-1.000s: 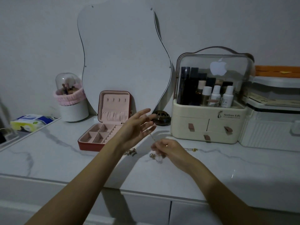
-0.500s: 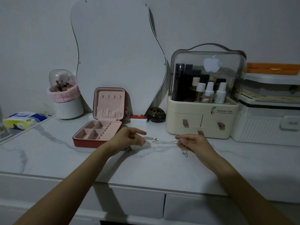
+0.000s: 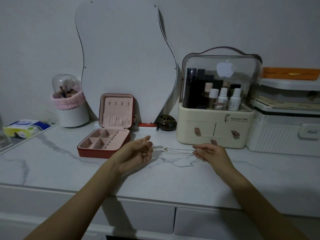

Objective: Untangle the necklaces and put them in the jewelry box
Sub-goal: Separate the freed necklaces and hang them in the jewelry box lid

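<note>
On the marble counter (image 3: 52, 161), seen from the head camera, two hands are held apart with thin chains strung between them. At one end the left hand (image 3: 136, 155) has its fingers curled, pinching the necklaces (image 3: 176, 151); the right hand (image 3: 210, 152) pinches the other end, fingers likewise curled round the strands. Between the hands the upper strands run nearly straight just above the counter, while a lower loop sags and lies on the marble. How many chains there are, and whether they are knotted together, cannot be told at this size.

Just to the left of the left hand sits the red jewelry box (image 3: 105, 144), its lid standing upright and its pink compartments showing nothing I can make out inside. Behind it a wavy-edged mirror (image 3: 121, 58) leans against the wall. Further left stand a white brush holder (image 3: 69, 104) with a pink band and a tissue pack (image 3: 22, 129). To the right, behind the right hand, is a cream makeup organizer (image 3: 216, 129) with bottles under a clear cover, and beside it a white ribbed case (image 3: 284, 135). A small dark round pot (image 3: 167, 122) sits at the mirror's foot.
</note>
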